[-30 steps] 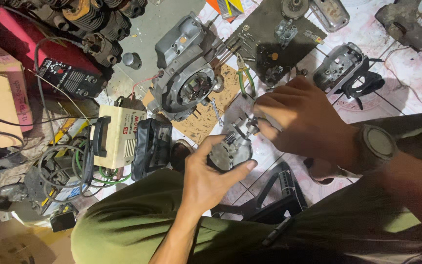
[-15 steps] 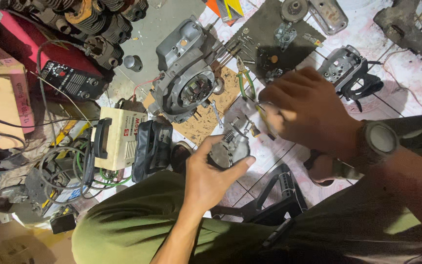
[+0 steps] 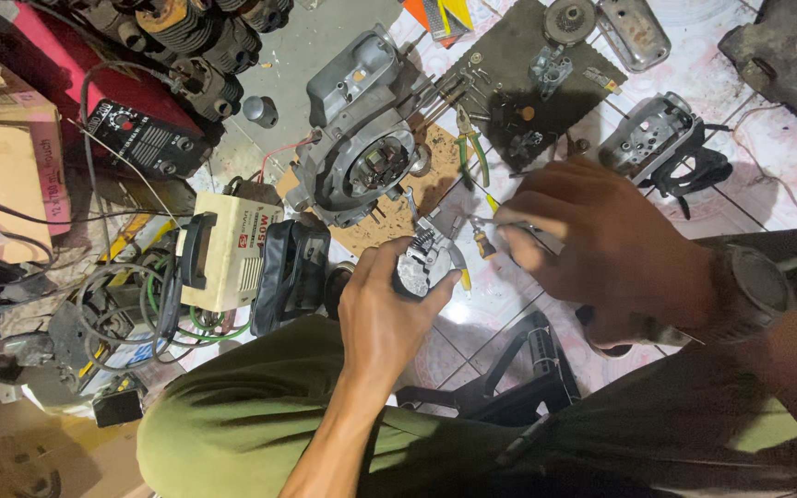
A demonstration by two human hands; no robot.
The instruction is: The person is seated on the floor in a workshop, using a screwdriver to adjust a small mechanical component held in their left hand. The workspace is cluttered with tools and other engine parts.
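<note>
Finned metal part [image 3: 420, 263] clasped in left hand [image 3: 385, 318] fingers.

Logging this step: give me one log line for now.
left hand: grips small metal part | right hand: holds thin tool at part | engine casing on floor beyond

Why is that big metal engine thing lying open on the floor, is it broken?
The grey engine case lies open on cardboard, insides showing, loose parts scattered nearby. It looks taken apart, not visibly smashed. The left hand holds a small metal part.

The left hand [image 3: 385, 314] is curled shut, gripping. The right hand [image 3: 601, 244] reaches in, fingers [image 3: 518, 221] pinched together.
</note>
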